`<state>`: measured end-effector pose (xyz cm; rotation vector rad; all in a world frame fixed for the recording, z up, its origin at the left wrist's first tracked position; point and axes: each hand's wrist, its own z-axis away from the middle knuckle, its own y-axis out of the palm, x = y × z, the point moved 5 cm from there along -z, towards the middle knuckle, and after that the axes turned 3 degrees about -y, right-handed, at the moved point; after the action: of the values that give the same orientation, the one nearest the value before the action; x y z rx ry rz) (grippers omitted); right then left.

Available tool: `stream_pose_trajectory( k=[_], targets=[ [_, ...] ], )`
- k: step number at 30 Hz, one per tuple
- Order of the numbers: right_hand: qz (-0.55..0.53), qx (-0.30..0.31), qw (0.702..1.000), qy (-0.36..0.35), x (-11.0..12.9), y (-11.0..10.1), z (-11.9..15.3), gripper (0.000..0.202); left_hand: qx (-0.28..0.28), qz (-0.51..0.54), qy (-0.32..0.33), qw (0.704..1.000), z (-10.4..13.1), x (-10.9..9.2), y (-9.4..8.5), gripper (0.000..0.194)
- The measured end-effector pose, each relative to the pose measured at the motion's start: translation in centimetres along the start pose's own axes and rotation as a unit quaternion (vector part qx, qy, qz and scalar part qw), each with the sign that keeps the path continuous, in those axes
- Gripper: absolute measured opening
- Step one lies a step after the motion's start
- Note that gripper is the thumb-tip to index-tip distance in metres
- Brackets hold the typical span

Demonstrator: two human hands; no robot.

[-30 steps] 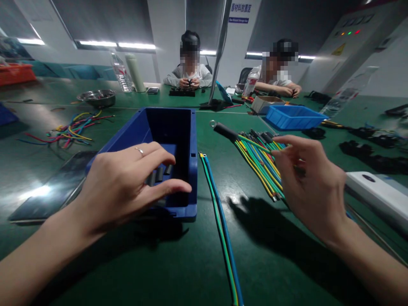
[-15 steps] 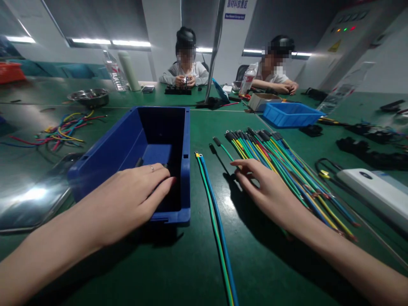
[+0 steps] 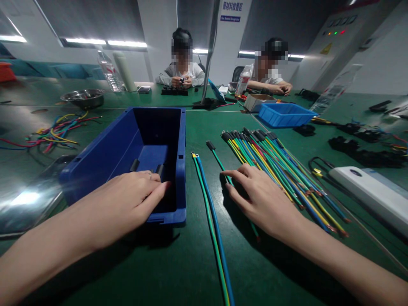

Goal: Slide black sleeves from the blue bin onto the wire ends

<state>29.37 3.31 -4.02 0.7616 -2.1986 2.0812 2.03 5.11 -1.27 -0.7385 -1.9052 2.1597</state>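
Note:
My left hand (image 3: 127,197) reaches over the near side of a dark blue bin (image 3: 182,170), its fingertips hidden inside. Short black sleeves (image 3: 160,169) show just past its fingers. My right hand (image 3: 255,195) is over a single green wire (image 3: 218,160) with a black sleeve at its far end; the thumb and index finger are apart, on either side of the wire. The wire lies on the green table. Between bin and right hand lie a green-yellow wire (image 3: 207,204) and a blue wire (image 3: 215,208) with ring terminals. Many sleeved wires (image 3: 270,157) lie in a row beyond my right hand.
A light blue tray (image 3: 285,114) and small carton (image 3: 258,102) stand beyond the wires. At the right lies a white device (image 3: 366,187); at the left, loose wires (image 3: 57,131), a steel bowl (image 3: 84,98) and a phone (image 3: 32,195). Two people sit opposite.
The green wire has come down onto the table, and my right hand's fingers have parted from it. My left hand has shifted slightly, with more of the black sleeves showing. The view has turned a little.

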Motion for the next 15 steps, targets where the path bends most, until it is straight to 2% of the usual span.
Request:
stream_pose_trajectory(
  k=[2,6,8,12,15],
  targets=[
    [0.009,0.019,1.0,0.018,0.3,-0.4,0.1,0.056,0.0,0.014,-0.01,1.0,0.2,0.2,0.3,0.09],
    [-0.005,0.053,0.998,0.04,0.5,-0.4,0.0,0.053,-0.085,0.016,0.01,0.996,1.0,0.5,0.6,0.074],
    [-0.011,0.051,0.998,0.039,0.3,-0.2,-0.1,0.055,-0.105,0.011,0.018,0.994,1.3,0.6,0.9,0.07],
    [-0.023,0.019,0.999,0.016,-0.5,0.1,-0.4,0.058,-0.111,0.01,0.015,0.994,1.3,0.6,0.8,0.069],
    [-0.001,-0.003,1.0,-0.004,-0.9,0.3,-0.6,0.058,-0.077,0.018,-0.009,0.997,0.7,0.3,0.2,0.075]
  ],
)
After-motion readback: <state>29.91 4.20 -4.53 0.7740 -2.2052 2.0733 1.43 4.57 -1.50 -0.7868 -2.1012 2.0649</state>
